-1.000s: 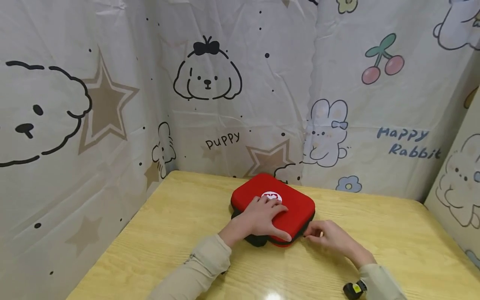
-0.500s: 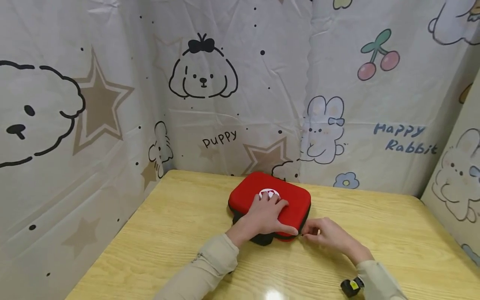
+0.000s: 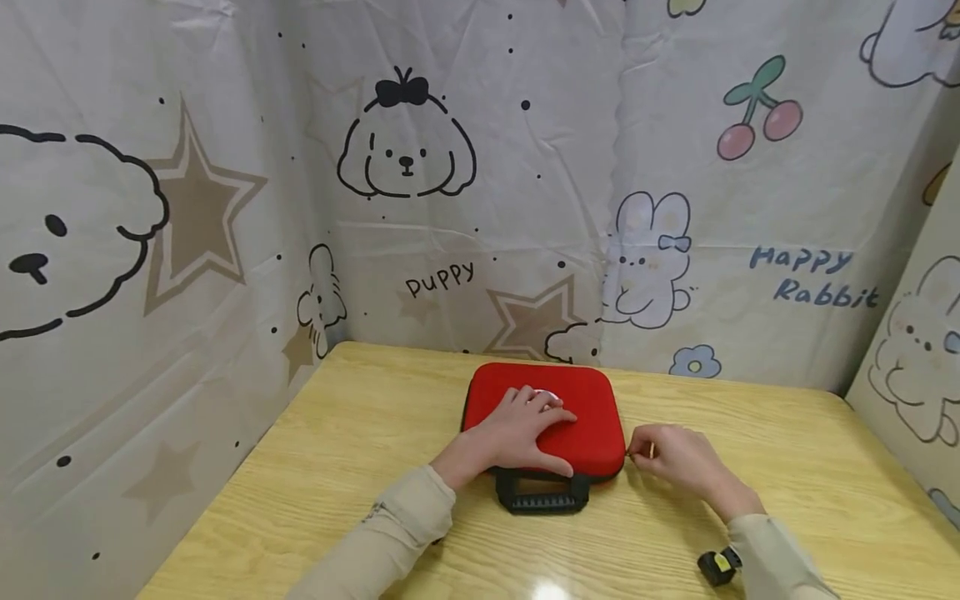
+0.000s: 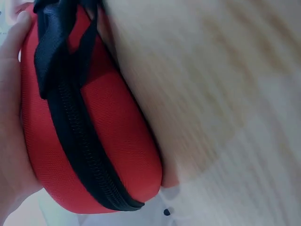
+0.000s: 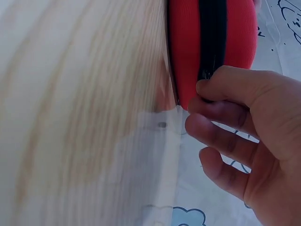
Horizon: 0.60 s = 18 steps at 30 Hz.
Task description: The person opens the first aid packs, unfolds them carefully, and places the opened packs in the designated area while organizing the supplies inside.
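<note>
A red zip-up case (image 3: 596,408) with a white oval logo lies on the table, its black handle (image 3: 543,502) towards me. My left hand (image 3: 517,429) rests on the lid with spread fingers and partly covers the logo. In the left wrist view, a black zipper (image 4: 84,146) runs along the case's side, its teeth closed there. At the right front corner, my right hand (image 3: 678,458) pinches the zipper pull (image 5: 205,75) between thumb and index finger. The other fingers are loosely bent, and the pull is mostly hidden by the fingertips.
The light wooden table (image 3: 360,433) ends at a cartoon-printed cloth backdrop (image 3: 450,208) behind the case and at both sides. A small black device with a yellow mark (image 3: 720,565) sits by my right sleeve.
The case has turned, so its handle now points towards me. My right hand has shifted slightly right with the zipper pull, while my left hand stays on the lid.
</note>
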### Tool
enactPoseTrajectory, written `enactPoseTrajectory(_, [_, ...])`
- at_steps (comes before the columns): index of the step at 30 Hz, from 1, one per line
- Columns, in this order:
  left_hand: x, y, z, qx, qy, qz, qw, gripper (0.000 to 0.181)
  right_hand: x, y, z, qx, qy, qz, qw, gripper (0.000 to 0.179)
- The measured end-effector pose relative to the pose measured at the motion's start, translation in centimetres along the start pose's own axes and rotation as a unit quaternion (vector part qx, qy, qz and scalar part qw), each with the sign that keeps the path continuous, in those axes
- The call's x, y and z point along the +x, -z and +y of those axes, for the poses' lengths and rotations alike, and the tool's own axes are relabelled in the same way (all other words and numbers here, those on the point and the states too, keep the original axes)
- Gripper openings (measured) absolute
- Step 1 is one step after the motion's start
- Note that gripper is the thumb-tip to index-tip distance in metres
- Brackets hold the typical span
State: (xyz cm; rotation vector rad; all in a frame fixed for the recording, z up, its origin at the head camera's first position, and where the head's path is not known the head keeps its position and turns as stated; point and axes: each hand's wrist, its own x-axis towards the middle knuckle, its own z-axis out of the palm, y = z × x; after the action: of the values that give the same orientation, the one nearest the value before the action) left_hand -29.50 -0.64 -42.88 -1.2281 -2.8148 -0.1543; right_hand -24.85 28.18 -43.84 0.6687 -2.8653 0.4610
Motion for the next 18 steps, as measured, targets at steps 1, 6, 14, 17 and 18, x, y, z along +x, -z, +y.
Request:
enactPoseTrajectory(1, [0.02, -0.10, -0.11, -0.011, -0.002, 0.001, 0.9999, 0.076, 0.00, -0.07, 0.05, 0.004, 0.003, 0.000, 1.0000, 0.018])
enactPoseTrajectory(6, [0.08, -0.37, -0.30, -0.029, 0.006, 0.006, 0.9995, 0.075, -0.17, -0.14, 0.11, 0.039, 0.011, -0.010, 0.9991, 0.017])
enactPoseTrajectory(14, [0.38, -0.46, 0.03, -0.019, 0.033, 0.017, 0.9991, 0.076, -0.59, -0.18, -0.29, 0.106, 0.019, -0.042, 0.9933, 0.011])
enactPoseTrajectory(17, [0.61, -0.52, 0.28, -0.017, 0.048, 0.020, 0.9985, 0.077, -0.61, -0.30, -0.58, 0.112, 0.025, -0.046, 0.9924, 0.013])
enactPoseTrajectory(18, [0.69, -0.54, 0.35, -0.018, 0.052, 0.022, 0.9983, 0.077, -0.60, -0.31, -0.65, 0.110, 0.026, -0.043, 0.9927, 0.014])
